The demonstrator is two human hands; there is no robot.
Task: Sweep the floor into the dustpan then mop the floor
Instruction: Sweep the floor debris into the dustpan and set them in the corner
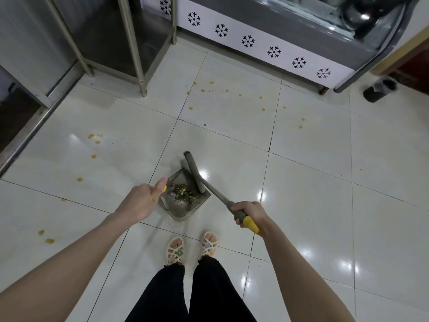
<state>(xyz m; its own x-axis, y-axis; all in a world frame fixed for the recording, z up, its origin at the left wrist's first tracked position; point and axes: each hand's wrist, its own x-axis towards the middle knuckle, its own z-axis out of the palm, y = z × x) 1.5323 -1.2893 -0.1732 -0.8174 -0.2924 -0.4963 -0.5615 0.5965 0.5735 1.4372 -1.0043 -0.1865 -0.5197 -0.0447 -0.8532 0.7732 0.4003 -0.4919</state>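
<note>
A grey dustpan (185,211) stands on the white tiled floor (313,182) just ahead of my feet, holding green and brown scraps (183,195). My left hand (141,198) grips the yellow-tipped top of the dustpan's handle, thumb up. My right hand (249,216) grips the grey broom handle (220,196) just above its yellow end. The grey broom head (194,173) rests at the dustpan's right edge, partly over its mouth.
Yellow-brown spots (202,90) dot the tiles ahead and to the left. Steel shelf legs (139,73) stand at the back left. A chest freezer (267,38) with a snowflake trim runs along the back. A dark bin (379,89) sits far right.
</note>
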